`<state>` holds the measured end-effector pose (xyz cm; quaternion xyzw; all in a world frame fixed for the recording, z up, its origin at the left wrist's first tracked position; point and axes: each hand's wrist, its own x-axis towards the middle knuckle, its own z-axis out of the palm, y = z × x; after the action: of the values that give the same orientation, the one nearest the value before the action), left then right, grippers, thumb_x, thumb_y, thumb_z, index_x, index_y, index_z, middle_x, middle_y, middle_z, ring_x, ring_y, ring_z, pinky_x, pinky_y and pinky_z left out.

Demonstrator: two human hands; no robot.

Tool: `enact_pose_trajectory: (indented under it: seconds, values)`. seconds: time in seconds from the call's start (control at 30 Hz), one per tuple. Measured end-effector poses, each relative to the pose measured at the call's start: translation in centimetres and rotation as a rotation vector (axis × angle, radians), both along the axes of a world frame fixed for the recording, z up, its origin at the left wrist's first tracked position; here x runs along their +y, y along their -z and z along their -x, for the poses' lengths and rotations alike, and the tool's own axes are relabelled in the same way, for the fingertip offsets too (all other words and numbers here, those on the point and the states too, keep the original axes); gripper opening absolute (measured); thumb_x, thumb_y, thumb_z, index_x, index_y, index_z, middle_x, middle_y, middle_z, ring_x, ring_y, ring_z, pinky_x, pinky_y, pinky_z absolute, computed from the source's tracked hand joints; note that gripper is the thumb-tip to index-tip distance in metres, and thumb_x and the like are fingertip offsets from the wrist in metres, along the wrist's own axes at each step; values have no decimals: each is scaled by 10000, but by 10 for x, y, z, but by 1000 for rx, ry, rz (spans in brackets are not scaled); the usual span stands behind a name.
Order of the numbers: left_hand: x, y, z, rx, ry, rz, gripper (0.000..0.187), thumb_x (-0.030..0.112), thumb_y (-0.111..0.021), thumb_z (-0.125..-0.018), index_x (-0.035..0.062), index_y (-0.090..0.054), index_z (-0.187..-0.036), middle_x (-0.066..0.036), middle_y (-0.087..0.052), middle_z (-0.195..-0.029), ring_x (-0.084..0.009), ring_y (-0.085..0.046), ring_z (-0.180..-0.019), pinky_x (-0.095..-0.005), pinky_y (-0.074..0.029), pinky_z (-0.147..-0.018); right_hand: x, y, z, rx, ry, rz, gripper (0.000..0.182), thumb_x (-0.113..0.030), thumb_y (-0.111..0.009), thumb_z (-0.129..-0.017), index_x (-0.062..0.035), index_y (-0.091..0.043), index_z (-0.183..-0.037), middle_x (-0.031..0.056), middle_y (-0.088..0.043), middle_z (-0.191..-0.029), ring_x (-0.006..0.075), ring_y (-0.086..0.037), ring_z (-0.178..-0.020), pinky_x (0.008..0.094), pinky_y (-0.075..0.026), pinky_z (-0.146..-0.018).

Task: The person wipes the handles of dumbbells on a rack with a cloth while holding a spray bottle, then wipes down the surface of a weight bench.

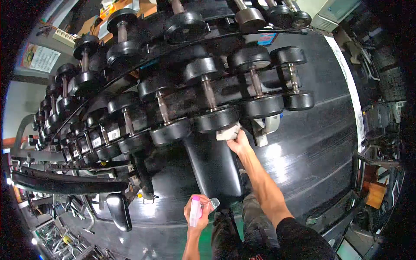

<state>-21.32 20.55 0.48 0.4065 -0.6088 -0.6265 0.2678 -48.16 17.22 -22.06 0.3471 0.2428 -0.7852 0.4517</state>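
Note:
My left hand [190,210] is closed around a pink and whitish spray bottle [194,217], low in the view near my legs. A clear part [215,202] sticks out to the right of that hand. Farther up, my right hand [238,144] reaches out with its fingers closed on a folded white cloth [225,134]. The cloth is against the underside of the near end of a black dumbbell [218,120] with a metal handle. Part of the cloth and the fingertips are hidden by the dumbbell.
More black dumbbells [264,107] fill a two-tier rack [186,93] ahead. A black padded bench [212,167] stands between me and the rack. Another long pad [69,183] and gym machines [73,216] are at left. Dark floor [312,138] lies at right.

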Motion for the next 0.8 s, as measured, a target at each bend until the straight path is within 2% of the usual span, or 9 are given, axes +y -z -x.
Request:
enact_pose_trajectory:
  seconds: [0.03, 0.13, 0.2, 0.27, 0.5, 0.53, 0.67, 0.73, 0.8]
  values:
    - [-1, 0, -3, 16, 7, -23, 45, -30, -614, -820, -23, -570, -813, -127, -613, -835, -173, -623, -638, -287, -528, -566, 7, -16, -4, 1, 11, 55, 347, -264, -325, -1035, -85, -566, -1207, 59, -623, -1204, 210, -616, -1058, 383, -479, -985]
    - [-5, -3, -9, 0, 85, 29, 47, -36, -616, -817, -23, -572, -824, -130, -613, -834, -169, -622, -632, -286, -532, -561, 27, -92, -31, -1, -49, 129, 344, -274, -344, -1029, -80, -566, -1206, 69, -627, -1191, 207, -617, -1049, 374, -504, -942]
    - [-10, 0, -13, 4, 110, 71, 45, -28, -618, -829, -26, -574, -838, -133, -613, -844, -163, -620, -629, -286, -532, -559, 39, -79, -44, 42, -152, 149, 349, -292, -356, -1025, -79, -566, -1206, 72, -631, -1179, 212, -619, -1041, 384, -509, -925]
    - [-13, 0, -14, 22, 103, 57, 50, -11, -619, -842, -23, -572, -854, -136, -616, -851, -159, -620, -626, -285, -531, -551, 38, -52, -51, 80, -264, 176, 356, -310, -369, -1020, -79, -566, -1206, 76, -634, -1168, 216, -621, -1033, 395, -514, -909]
    - [-22, -18, -16, 56, 170, 152, 66, -16, -599, -856, -15, -551, -901, -151, -586, -877, -182, -619, -665, -318, -544, -568, -42, 147, -40, -148, 59, 150, 265, -390, -404, -995, -195, -571, -1058, -31, -617, -1028, 196, -579, -946, 388, -498, -841]
    - [-22, -19, -19, 50, 161, 154, 66, -16, -599, -856, -15, -551, -901, -151, -586, -877, -182, -619, -665, -318, -544, -568, -64, 71, -43, -157, 83, -66, 231, -326, -397, -1005, -178, -559, -1078, -6, -606, -1064, 201, -567, -992, 409, -496, -869]
    - [-20, -19, -25, 50, 95, 118, 56, -26, -597, -840, -5, -553, -867, -141, -593, -839, -183, -626, -641, -317, -549, -563, -33, 26, -33, -134, -41, 6, 234, -156, -395, -987, -78, -574, -1115, 88, -634, -1121, 248, -606, -1044, 460, -500, -943]
    - [-18, -18, -32, 44, 67, 34, 44, 8, -609, -870, -20, -575, -869, -120, -605, -882, -160, -626, -662, -283, -550, -568, -18, -46, -30, -62, -107, -179, 299, -162, -316, -1010, -60, -570, -1133, 103, -632, -1137, 244, -611, -1060, 428, -514, -943]
    - [-20, -16, -35, 38, 68, 32, 35, 0, -600, -872, -15, -572, -861, -120, -604, -880, -163, -625, -665, -284, -551, -574, 12, -42, -37, 4, -168, -93, 309, -182, -327, -1011, -70, -572, -1164, 87, -638, -1144, 220, -622, -1045, 375, -526, -919]
